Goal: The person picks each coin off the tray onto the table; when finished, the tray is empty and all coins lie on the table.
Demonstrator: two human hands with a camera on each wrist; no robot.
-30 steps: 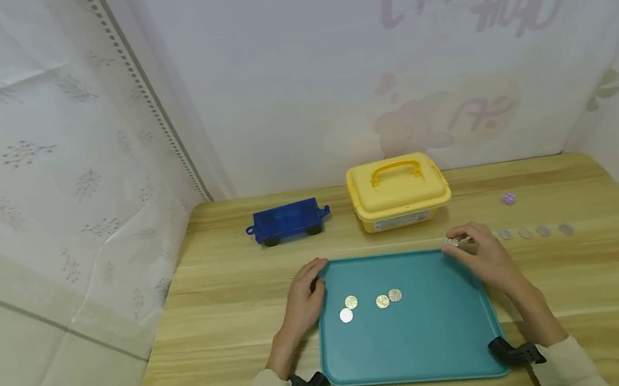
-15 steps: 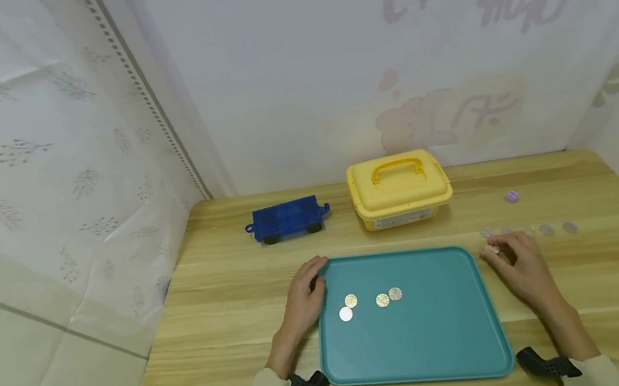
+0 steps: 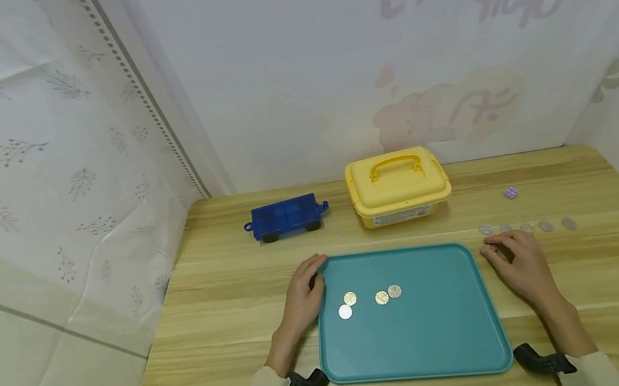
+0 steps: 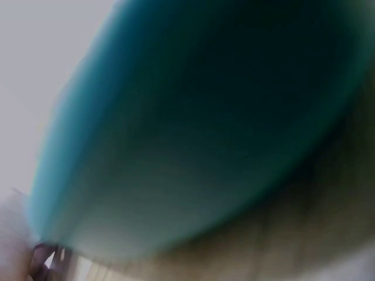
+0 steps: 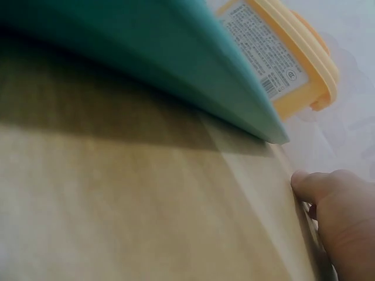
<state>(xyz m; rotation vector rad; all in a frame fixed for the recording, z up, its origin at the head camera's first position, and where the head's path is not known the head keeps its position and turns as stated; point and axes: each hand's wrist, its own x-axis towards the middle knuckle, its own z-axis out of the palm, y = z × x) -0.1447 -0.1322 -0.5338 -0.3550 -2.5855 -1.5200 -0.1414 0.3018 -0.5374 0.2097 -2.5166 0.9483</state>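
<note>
In the head view, a teal tray [image 3: 419, 332] lies on the wooden table with several gold and silver coins [image 3: 382, 297] on its left half. My left hand [image 3: 304, 296] holds the tray at its far left corner, the thumb at the rim. Beyond the tray's right side, low over the table, my right hand [image 3: 519, 264] pinches a coin [image 3: 491, 248] between thumb and fingers; it is partly hidden. Just past those fingertips runs a row of several coins [image 3: 546, 226]. The right wrist view shows the right hand [image 5: 343, 213] at the table surface, its coin not visible.
A yellow lidded box [image 3: 399, 188] with a handle stands behind the tray. To its left is a blue toy wagon [image 3: 285, 217], and to its right a small purple block [image 3: 510, 193]. Patterned cloth [image 3: 292, 86] hangs behind the table.
My right hand has moved from over the tray's far right corner to the table on its right, carrying the coin. The left hand and the tray have stayed in place.
</note>
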